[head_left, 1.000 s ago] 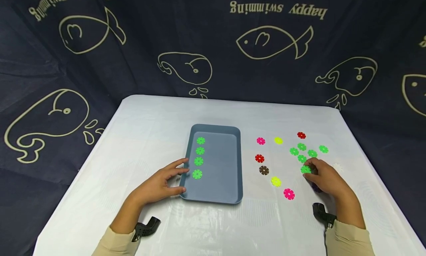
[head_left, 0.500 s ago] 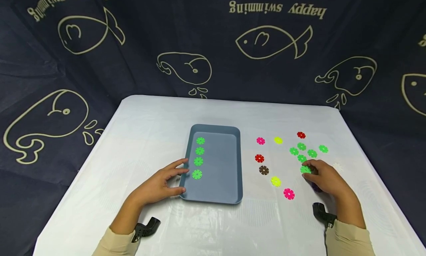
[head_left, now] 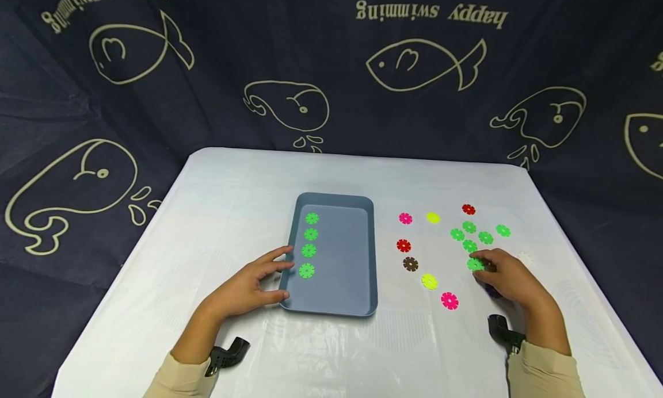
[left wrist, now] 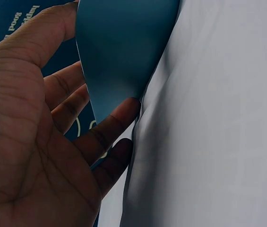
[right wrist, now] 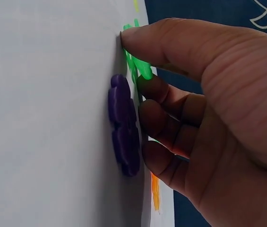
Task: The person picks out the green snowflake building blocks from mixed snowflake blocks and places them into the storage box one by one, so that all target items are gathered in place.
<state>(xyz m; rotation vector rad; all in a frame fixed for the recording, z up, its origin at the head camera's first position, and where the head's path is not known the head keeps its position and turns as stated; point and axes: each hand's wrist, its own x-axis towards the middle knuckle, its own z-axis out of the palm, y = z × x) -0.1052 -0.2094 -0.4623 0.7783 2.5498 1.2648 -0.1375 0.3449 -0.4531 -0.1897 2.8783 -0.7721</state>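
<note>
We're starting with the right hand (head_left: 505, 274), right of the frame's centre, and its thumb and forefinger are pinching a green disc (head_left: 473, 264); whether that disc is clearing the cloth, we can't tell. In the right wrist view we're spotting a purple disc (right wrist: 122, 127) lying just beside the other fingertips. Over at centre-left, the left hand (head_left: 248, 286) is spreading its relaxed fingers, tips resting along the left rim of the blue-grey tray (head_left: 336, 294), and we're seeing no firm grip there.

For a clean pinch, we're favouring opposite edges of the disc, with the spare fingers avoiding the purple one and the left hand lightly steadying the tray; a thin piece like this may be slipping if only one notch is being caught.

Moving outward, we're counting four green discs (head_left: 308, 250) lining the tray's left side, and five loose green ones (head_left: 483, 237) clustering above the right hand. Red, pink, yellow and brown discs (head_left: 410, 264) are lying between tray and hand and around the cluster.

Up top, we're reading "happy swimming" (head_left: 432, 12) upside down on the dark curtain (head_left: 342, 53), while we're finding no brand or label on the tray.
</note>
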